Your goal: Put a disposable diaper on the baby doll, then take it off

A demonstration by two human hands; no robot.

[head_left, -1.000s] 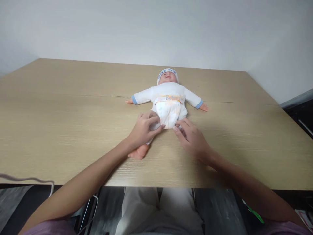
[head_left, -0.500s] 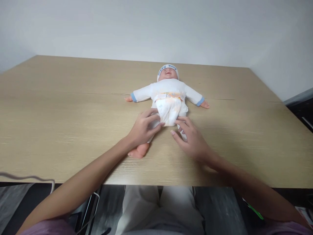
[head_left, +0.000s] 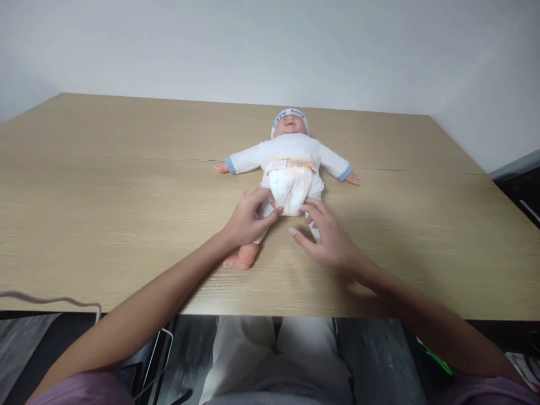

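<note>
A baby doll [head_left: 290,144] lies on its back with its arms spread, in a white top with blue cuffs and a white printed cap. Around its hips is a white diaper [head_left: 290,188] with an orange-patterned waistband. At the diaper's left leg edge, my left hand [head_left: 251,216] has its fingers curled and its thumb close to them, gripping the edge. My right hand [head_left: 329,233] rests its fingertips by the opposite leg edge, thumb held apart. One bare foot [head_left: 242,257] pokes out below my left wrist; the other foot is hidden behind my right hand.
The doll lies on a wide wooden table [head_left: 126,197] with a thin seam across it. A pale cable [head_left: 50,298] runs over its front left edge. Behind stands a white wall [head_left: 253,50], and a dark object [head_left: 521,188] sits beyond the right edge.
The fingers of my left hand have curled in more at the diaper edge. My right thumb has moved slightly left, away from its fingers. The doll stays in place.
</note>
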